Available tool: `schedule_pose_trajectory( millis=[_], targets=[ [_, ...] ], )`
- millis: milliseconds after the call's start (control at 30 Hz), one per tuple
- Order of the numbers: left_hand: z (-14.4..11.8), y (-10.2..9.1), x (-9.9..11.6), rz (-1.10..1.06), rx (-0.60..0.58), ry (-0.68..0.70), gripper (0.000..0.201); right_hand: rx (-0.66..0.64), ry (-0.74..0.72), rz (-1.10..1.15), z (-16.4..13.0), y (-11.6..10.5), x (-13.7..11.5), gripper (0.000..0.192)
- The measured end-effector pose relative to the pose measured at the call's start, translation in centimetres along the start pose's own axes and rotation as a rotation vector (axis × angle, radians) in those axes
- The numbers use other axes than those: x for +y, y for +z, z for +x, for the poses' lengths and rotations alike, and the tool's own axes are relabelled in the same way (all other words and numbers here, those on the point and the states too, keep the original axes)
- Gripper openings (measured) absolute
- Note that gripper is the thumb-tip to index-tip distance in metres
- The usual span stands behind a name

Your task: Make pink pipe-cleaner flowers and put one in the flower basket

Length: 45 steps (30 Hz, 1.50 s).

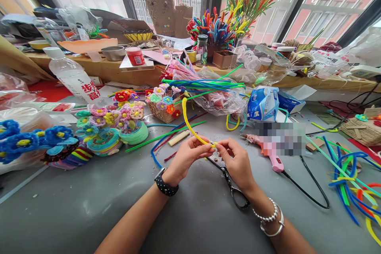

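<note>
My left hand (187, 158) and my right hand (235, 162) meet over the grey table (89, 210), both pinching the near end of a yellow pipe cleaner (187, 121). The stem curves up and away to the left of my fingers. Black-handled scissors (230, 184) lie on the table under my right hand. A black watch is on my left wrist, silver bracelets on my right.
Pipe-cleaner flowers (116, 125) and blue ones (35, 139) sit at left, with a flower basket (163, 107). A pink glue gun (272, 154) with a black cord lies right. Loose coloured stems (348, 174) lie far right, a plastic bottle (74, 77) at left.
</note>
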State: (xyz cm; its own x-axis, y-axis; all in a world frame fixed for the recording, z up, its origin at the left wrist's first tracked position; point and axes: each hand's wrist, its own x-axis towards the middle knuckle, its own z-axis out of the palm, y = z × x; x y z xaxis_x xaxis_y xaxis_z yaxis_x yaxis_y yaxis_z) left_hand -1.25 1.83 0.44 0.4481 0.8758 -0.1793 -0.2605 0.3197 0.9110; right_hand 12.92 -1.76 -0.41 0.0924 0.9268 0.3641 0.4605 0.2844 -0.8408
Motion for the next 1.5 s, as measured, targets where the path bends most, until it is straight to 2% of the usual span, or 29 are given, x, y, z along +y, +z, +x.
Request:
schedule_pose_trajectory(
  millis=[100, 167, 433, 533, 700, 1033, 1500],
  targets=[
    [-0.03, 0.09, -0.05, 0.044, 0.015, 0.022, 0.02, -0.042, 0.046, 0.014, 0.04, 0.06, 0.17, 0.018],
    [-0.01, 0.07, -0.06, 0.047, 0.033, 0.023, 0.019, -0.024, 0.036, 0.004, 0.04, 0.12, 0.21, 0.017],
    [0.22, -0.12, -0.08, 0.013, 0.051, -0.039, 0.017, 0.085, -0.252, -0.198, -0.3, 0.06, -0.14, 0.013],
    [0.26, -0.14, -0.15, -0.01, 0.05, -0.046, 0.016, 0.131, -0.3, -0.241, -0.34, -0.04, 0.05, 0.014],
    [0.2, -0.14, -0.14, -0.034, 0.04, -0.053, 0.014, 0.111, -0.378, -0.257, -0.29, -0.15, 0.47, 0.018],
    [0.08, -0.15, -0.13, -0.004, 0.013, -0.028, 0.014, 0.036, -0.354, -0.188, -0.17, -0.19, 0.49, 0.019],
    [0.0, -0.03, -0.01, 0.039, 0.036, -0.034, 0.019, 0.028, -0.368, -0.217, -0.26, -0.47, 0.41, 0.014]
  ],
)
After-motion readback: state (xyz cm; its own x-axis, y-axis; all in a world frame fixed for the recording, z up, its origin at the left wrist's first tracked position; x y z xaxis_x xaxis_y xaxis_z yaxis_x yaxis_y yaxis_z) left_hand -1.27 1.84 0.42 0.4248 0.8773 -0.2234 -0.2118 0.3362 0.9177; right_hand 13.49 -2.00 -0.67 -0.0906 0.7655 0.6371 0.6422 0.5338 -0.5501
